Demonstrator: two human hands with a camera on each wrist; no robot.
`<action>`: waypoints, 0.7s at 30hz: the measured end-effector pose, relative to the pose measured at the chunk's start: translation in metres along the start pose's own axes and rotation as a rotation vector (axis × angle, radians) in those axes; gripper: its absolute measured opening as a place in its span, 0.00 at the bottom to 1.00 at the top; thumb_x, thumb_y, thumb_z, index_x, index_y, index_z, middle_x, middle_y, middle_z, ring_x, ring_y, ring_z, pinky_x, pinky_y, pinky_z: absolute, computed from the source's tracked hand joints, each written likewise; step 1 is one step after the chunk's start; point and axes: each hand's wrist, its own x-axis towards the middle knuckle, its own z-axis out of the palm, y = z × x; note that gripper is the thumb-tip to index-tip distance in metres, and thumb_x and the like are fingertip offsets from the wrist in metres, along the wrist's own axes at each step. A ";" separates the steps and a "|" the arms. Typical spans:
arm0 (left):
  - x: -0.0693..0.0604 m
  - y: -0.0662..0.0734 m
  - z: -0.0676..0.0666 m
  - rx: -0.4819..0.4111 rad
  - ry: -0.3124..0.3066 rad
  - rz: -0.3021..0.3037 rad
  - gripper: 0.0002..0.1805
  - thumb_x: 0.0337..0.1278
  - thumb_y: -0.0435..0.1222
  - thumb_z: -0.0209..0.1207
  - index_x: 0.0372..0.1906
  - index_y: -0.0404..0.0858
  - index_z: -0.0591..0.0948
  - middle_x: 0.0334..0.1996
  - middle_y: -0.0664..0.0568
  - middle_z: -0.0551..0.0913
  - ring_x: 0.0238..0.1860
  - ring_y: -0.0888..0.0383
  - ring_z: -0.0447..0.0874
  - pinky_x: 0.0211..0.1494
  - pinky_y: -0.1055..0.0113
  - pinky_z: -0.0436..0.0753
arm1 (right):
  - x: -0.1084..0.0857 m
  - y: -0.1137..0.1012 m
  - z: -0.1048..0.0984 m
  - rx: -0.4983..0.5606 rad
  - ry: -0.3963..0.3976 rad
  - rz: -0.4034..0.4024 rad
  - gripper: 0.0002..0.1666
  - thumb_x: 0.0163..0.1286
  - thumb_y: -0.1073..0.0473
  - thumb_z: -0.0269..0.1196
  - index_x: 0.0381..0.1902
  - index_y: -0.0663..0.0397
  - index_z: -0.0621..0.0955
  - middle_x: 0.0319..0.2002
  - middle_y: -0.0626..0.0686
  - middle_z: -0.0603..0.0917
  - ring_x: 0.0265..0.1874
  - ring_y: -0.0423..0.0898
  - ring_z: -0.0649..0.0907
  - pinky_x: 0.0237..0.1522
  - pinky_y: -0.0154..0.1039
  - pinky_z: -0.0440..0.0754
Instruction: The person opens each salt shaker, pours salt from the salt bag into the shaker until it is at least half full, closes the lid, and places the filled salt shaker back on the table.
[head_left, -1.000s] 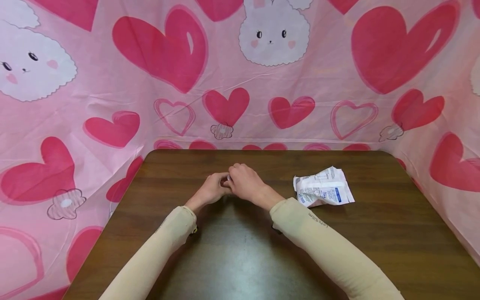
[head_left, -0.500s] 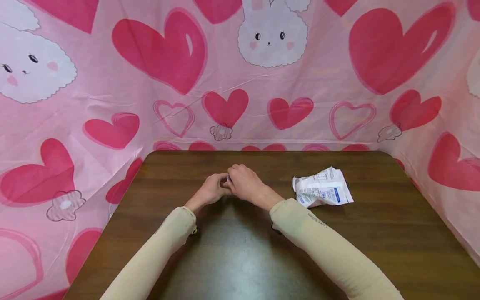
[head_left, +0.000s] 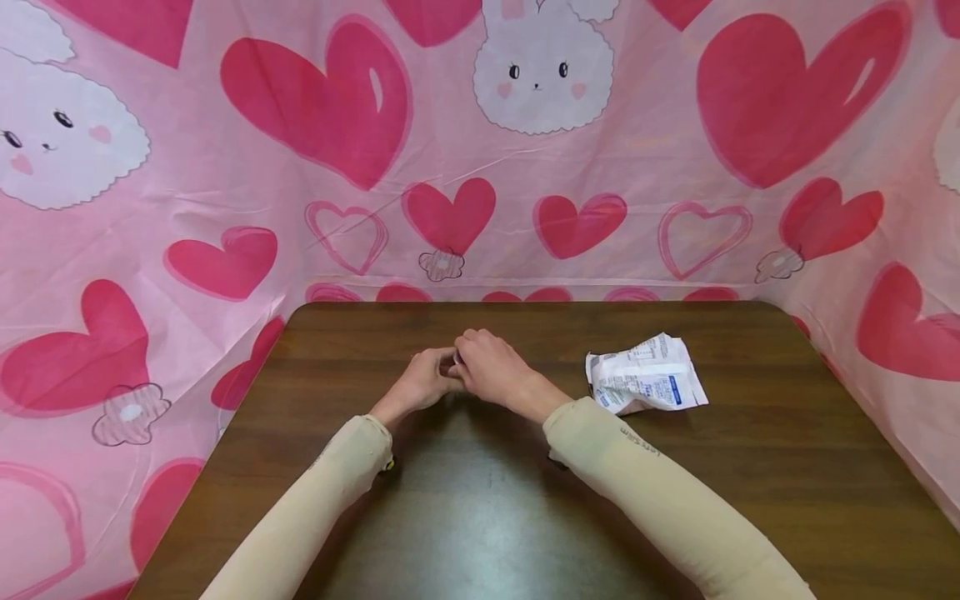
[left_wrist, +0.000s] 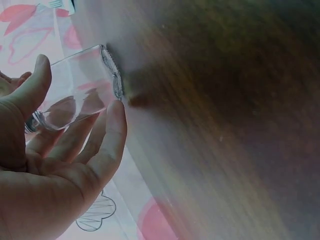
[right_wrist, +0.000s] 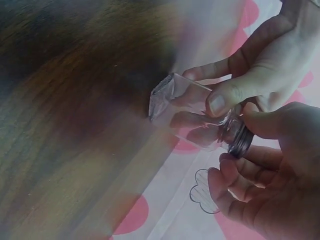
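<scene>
A clear, see-through bottle (right_wrist: 192,112) with a ridged round neck end lies tilted between both hands above the table. My left hand (head_left: 423,379) grips its body, thumb on one side and fingers on the other, as the left wrist view shows with the bottle (left_wrist: 82,90). At the ridged end (right_wrist: 239,140), the thumb and curled fingers of my right hand (head_left: 491,367) pinch it. Whether a cap sits on that end I cannot tell. The hands cover most of the bottle in the head view.
A crumpled white packet (head_left: 648,375) with blue print lies on the right part of the dark wooden table (head_left: 480,517). Pink cloth (head_left: 510,158) printed with hearts and rabbits hangs behind and along both sides.
Both hands stay together in nearly the same place, still holding the bottle. The right sleeve has shifted very slightly to the right.
</scene>
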 end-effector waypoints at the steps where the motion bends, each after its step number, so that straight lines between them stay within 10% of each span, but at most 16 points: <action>1: -0.001 0.000 0.000 0.002 0.005 0.001 0.17 0.56 0.32 0.77 0.51 0.37 0.88 0.42 0.50 0.89 0.43 0.53 0.81 0.52 0.56 0.80 | 0.000 0.000 0.001 -0.002 -0.002 0.004 0.11 0.75 0.57 0.68 0.40 0.61 0.83 0.36 0.56 0.80 0.40 0.56 0.82 0.43 0.50 0.84; 11: 0.000 -0.001 0.002 0.007 0.010 0.029 0.13 0.55 0.27 0.73 0.45 0.38 0.87 0.36 0.52 0.85 0.39 0.53 0.78 0.46 0.60 0.78 | -0.001 -0.002 0.001 0.009 0.008 0.154 0.24 0.74 0.42 0.68 0.45 0.60 0.83 0.37 0.57 0.82 0.38 0.54 0.83 0.41 0.50 0.86; 21: 0.000 -0.004 0.002 0.013 0.015 0.028 0.12 0.57 0.29 0.75 0.45 0.37 0.86 0.37 0.51 0.86 0.39 0.53 0.78 0.47 0.59 0.78 | 0.000 -0.003 0.001 0.003 -0.007 0.118 0.20 0.75 0.47 0.69 0.43 0.61 0.83 0.38 0.57 0.81 0.39 0.54 0.82 0.42 0.49 0.86</action>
